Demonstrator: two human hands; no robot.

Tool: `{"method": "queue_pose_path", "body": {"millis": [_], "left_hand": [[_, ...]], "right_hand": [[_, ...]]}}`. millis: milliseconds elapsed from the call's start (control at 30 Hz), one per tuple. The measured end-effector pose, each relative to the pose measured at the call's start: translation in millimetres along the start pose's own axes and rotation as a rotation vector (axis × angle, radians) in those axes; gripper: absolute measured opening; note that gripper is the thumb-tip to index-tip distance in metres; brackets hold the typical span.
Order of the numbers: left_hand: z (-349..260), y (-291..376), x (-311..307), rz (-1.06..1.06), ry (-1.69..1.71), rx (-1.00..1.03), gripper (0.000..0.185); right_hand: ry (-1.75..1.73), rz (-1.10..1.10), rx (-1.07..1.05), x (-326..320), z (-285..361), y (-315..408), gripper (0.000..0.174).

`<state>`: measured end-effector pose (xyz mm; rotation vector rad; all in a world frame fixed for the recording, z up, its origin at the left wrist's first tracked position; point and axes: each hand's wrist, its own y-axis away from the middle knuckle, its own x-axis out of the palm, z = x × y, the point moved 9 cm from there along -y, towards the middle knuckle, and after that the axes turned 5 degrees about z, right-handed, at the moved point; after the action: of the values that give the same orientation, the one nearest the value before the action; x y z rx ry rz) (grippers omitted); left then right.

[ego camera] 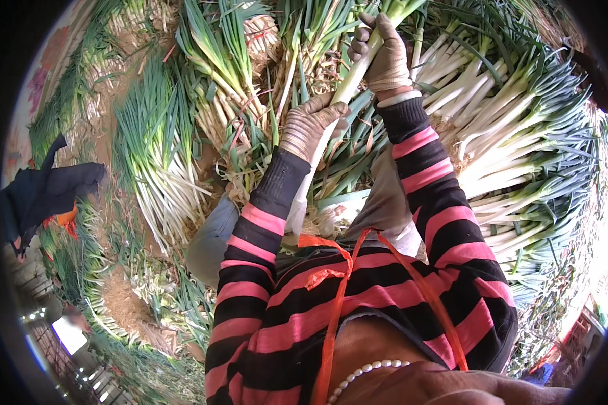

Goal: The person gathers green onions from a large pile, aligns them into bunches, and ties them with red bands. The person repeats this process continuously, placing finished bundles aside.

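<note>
A long, thick green onion (pixel 355 77) slants across the space before me. Its white shank runs down past my left forearm, and its green top leaves the upper edge of the view. My left hand (pixel 314 121), in a soiled knit work glove, grips the shank around its middle. Higher up, near where the white turns green, my right hand (pixel 386 55) is closed around the same onion in a matching glove. Loose green leaves (pixel 352 152) and dry peelings lie below, between my knees.
Many white-stemmed green onions (pixel 501 147) are piled on my right. A bunch of thinner ones (pixel 164 162) lies to my left, near bundles (pixel 228 76) with brownish stems. Bare soil (pixel 124 304) shows at the lower left. A person in dark clothing (pixel 45 192) is at the far left.
</note>
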<state>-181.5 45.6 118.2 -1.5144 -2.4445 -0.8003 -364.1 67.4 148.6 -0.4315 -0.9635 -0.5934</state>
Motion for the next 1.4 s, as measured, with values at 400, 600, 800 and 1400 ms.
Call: {"method": "queue_pose_path", "body": {"millis": [400,600,800,1400], "left_hand": [[-18,1,-1,-0.339,-0.528,0.249,0.030],[-15,20,18,-0.121,-0.591,0.559,0.019],[23,90,-15,0.086,-1.069,0.251,0.021],[92,48,-33,0.067,-0.216,-0.136,0.030]], "right_hand": [[0.384,-0.224,-0.218,22,27,13,0.035],[0.127,-0.280,-0.112,-35,24,-13,0.041],[0.114,-0.467,-0.132,-100,61,-19,0.038],[-0.046,-0.343,-0.103,-73,20,-26,0.039]]}}
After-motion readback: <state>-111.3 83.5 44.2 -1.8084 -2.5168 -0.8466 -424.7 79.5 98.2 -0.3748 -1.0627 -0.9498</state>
